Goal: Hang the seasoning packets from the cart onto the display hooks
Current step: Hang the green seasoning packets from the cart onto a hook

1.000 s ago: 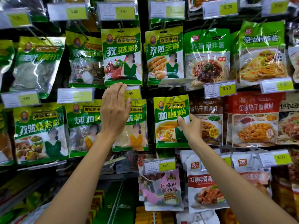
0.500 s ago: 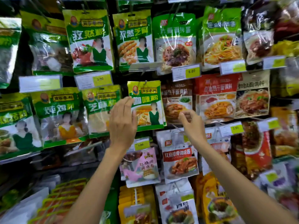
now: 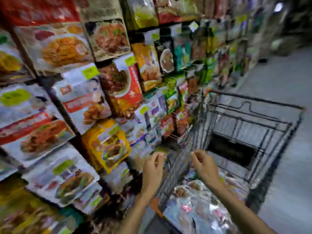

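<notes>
— Quick one. Hands?

— Both low in the middle of the view. The left hand point(image 3: 154, 169) hangs just outside the near side wall of the cart point(image 3: 256, 99), in front of the wire mesh. The right hand point(image 3: 203, 166) is over the basket, just inside that same wall. Forearms are bare.

— Grip?

— Fingers loosely curled on both and nothing in either one, as far as the blur lets me see. The whole frame is smeared, so finger detail is rough.

— Task items?

— The seasoning packets point(image 3: 194, 208) lie in a shiny heap in the near end of the basket, below and just behind the right hand. It isn't touching them. Labels are unreadable.

— Cart?

— Black wire, parked right up against the shelving, with its far end pointing down the aisle. Grey floor point(image 3: 278, 78) to its right.

— Display?

— It fills the left half: hanging packets point(image 3: 67, 51) in rows, with food photos in red, orange and white. Yellow-green price tags point(image 3: 90, 72) sit above several of them. The rows run on down the aisle past the cart.

— Hooks?

— There are a few thin wire prongs point(image 3: 173, 136) low on the rack beside the cart's side wall, too blurred to say more.
</notes>
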Demonstrator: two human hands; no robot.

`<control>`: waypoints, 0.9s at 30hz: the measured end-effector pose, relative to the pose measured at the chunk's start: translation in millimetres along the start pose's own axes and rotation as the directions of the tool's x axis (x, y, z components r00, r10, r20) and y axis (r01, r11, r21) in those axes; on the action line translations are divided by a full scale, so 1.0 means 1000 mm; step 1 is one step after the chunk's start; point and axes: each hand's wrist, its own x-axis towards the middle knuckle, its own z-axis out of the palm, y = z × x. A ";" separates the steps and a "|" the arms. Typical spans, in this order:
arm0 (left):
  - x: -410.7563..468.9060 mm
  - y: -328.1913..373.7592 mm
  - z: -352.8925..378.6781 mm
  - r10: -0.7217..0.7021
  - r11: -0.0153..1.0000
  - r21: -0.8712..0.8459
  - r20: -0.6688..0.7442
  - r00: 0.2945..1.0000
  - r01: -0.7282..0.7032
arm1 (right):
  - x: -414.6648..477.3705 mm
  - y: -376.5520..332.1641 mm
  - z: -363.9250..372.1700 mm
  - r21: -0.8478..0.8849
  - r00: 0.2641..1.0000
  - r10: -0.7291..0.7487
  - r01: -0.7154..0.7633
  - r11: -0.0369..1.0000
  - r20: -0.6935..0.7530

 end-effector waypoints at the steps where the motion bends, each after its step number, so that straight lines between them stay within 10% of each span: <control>1: -0.003 -0.003 0.025 -0.014 1.000 0.012 0.080 0.997 0.013 | -0.005 0.024 -0.013 -0.037 0.998 0.051 -0.052 0.998 -0.028; 11: 0.015 -0.077 0.221 -0.100 0.993 0.114 0.557 0.825 0.044 | -0.012 0.214 -0.067 0.006 0.776 0.555 -0.581 0.814 -0.299; 27: 0.128 -0.244 0.421 -0.214 0.847 0.414 0.840 0.498 -0.334 | 0.070 0.415 -0.003 0.068 0.496 0.787 -0.829 0.555 -0.366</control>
